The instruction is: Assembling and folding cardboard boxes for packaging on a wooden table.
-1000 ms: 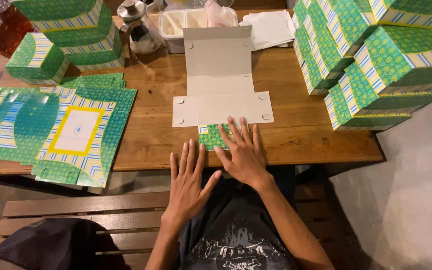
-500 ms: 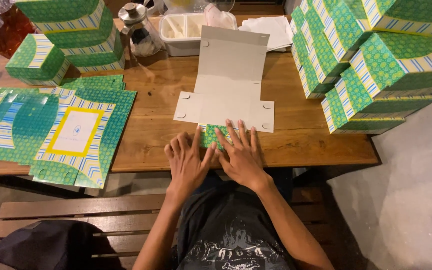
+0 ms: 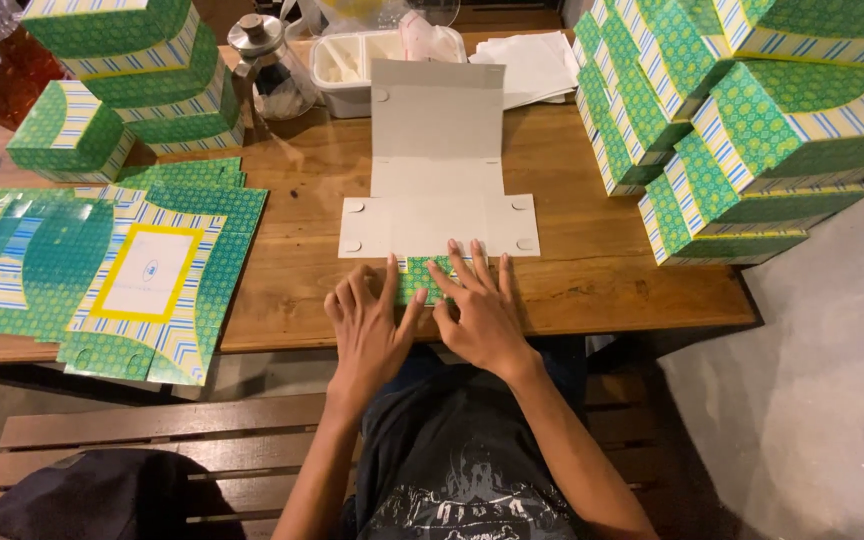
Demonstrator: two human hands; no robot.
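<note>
Box blank [image 3: 437, 185], unfolded, grey side up, lies mid-table at the near edge. My left hand [image 3: 370, 325] has come up beside my right hand [image 3: 479, 315]; both now press the folded green flap [image 3: 419, 280], fingers spread flat, gripping nothing.

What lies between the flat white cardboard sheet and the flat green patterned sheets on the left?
Only bare wooden table, seen in the head view.

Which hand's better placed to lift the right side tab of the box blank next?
Right, probably. The right hand lies flat on the folded front flap, fingertips just short of the blank's right side tab. The left hand presses the flap's left end, nearer the left tab.
</note>
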